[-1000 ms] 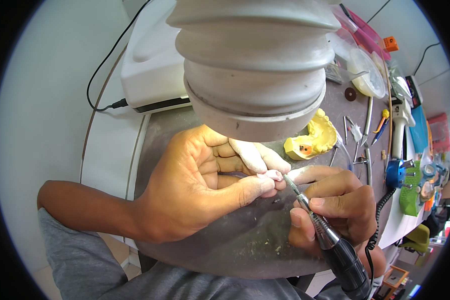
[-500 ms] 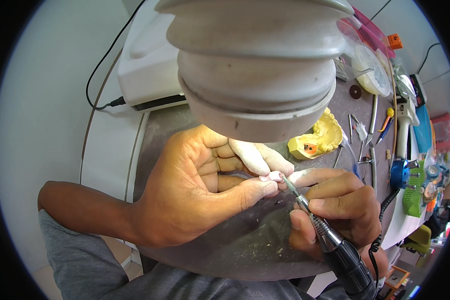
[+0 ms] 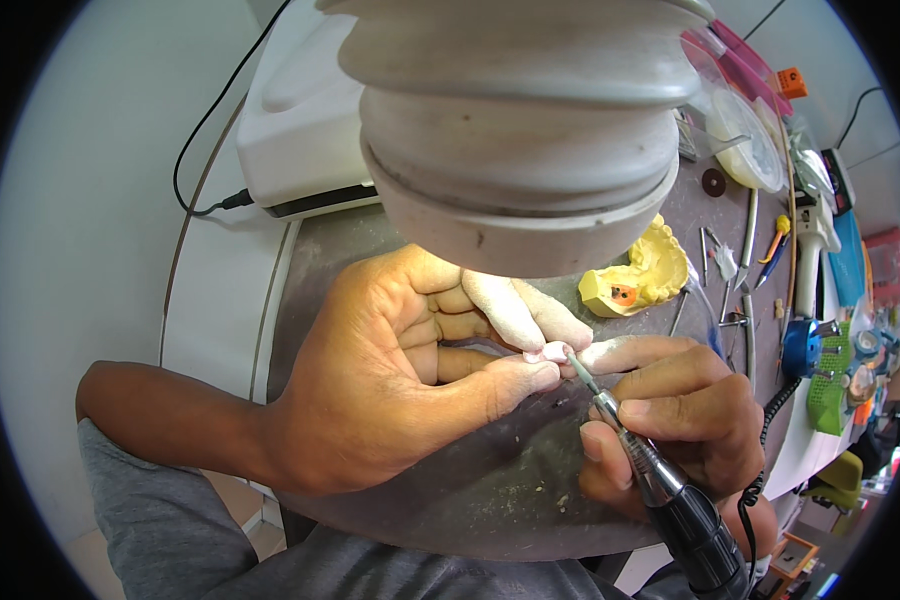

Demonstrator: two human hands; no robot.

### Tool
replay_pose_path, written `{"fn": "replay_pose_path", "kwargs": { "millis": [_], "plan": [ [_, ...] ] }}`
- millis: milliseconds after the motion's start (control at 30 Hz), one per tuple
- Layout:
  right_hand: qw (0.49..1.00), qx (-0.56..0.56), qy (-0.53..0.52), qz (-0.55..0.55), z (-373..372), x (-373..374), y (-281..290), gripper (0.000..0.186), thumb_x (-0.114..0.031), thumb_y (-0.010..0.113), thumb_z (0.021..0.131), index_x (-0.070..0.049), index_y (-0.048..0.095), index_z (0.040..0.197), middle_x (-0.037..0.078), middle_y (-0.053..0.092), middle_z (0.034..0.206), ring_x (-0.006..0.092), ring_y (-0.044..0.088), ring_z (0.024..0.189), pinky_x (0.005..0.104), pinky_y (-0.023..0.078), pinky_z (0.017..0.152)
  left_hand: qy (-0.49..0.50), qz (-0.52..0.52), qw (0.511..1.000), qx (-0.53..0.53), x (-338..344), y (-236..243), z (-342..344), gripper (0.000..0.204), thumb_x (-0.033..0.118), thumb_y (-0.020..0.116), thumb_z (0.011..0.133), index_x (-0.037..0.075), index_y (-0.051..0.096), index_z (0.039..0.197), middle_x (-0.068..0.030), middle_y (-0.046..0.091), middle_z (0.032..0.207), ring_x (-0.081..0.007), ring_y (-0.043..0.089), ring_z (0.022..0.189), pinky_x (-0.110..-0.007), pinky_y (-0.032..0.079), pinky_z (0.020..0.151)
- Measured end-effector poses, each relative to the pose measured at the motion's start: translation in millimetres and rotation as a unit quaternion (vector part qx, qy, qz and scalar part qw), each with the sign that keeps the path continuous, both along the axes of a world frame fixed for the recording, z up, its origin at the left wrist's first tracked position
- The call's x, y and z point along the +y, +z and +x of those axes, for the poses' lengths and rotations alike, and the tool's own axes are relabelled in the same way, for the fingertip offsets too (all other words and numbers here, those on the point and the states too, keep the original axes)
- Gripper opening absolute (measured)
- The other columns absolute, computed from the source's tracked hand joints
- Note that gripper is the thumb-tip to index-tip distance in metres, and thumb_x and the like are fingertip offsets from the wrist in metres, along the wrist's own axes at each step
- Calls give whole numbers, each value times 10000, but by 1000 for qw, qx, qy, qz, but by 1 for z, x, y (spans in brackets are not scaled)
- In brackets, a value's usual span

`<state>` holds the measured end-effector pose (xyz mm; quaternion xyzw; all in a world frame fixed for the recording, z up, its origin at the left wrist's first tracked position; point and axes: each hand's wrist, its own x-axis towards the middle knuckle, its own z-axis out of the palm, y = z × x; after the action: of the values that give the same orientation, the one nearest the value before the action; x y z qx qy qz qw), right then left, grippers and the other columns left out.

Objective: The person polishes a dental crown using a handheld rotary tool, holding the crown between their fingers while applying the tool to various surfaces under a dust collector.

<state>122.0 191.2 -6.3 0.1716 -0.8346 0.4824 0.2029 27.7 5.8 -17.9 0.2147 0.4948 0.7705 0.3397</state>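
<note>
At frame centre, your left hand (image 3: 390,380) pinches the small pale pink tooth-shaped piece (image 3: 550,352); it looks light and brittle, so grip its sides. Your right hand (image 3: 670,420) is wrapped around the slim metal-and-black rotary handpiece (image 3: 650,470).

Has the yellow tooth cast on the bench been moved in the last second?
No. The yellow cast keeps its spot beside the metal hand tools on the grey bench; its small drift in the picture matches the whole view shifting.
</note>
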Motion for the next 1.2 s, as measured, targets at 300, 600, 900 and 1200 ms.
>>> {"fn": "replay_pose_path", "kwargs": {
  "millis": [300,600,900,1200],
  "plan": [
    [1000,-10,15,9,0,1,3,351,46,765,710,-18,530,964,108,589,767,279,642,781,345,516,713,2,-8,1000,2,0,2,1,217,-148,597,827,6,476,920,-266,624,1068,-240,648,1018,-357,543,913],
    [999,6,21,27,0,2,2,340,38,763,714,-5,530,958,119,592,768,282,641,772,348,523,714,4,-15,1000,6,1,1,1,206,-150,602,823,-2,483,903,-258,631,1055,-231,654,1002,-348,542,913],
    [1000,22,16,10,-2,1,-1,342,19,770,711,-6,530,954,120,593,751,290,647,734,357,542,675,7,-20,1000,-4,0,4,2,193,-142,598,830,-3,484,901,-249,628,1060,-227,647,1015,-346,537,921],
    [997,63,17,-28,2,-1,-2,396,-30,844,685,-45,578,979,85,631,815,321,707,835,323,584,627,2,-23,1000,-2,0,4,1,148,-100,612,843,-5,509,889,-232,632,1069,-204,635,1023,-337,526,921]
  ]
}}
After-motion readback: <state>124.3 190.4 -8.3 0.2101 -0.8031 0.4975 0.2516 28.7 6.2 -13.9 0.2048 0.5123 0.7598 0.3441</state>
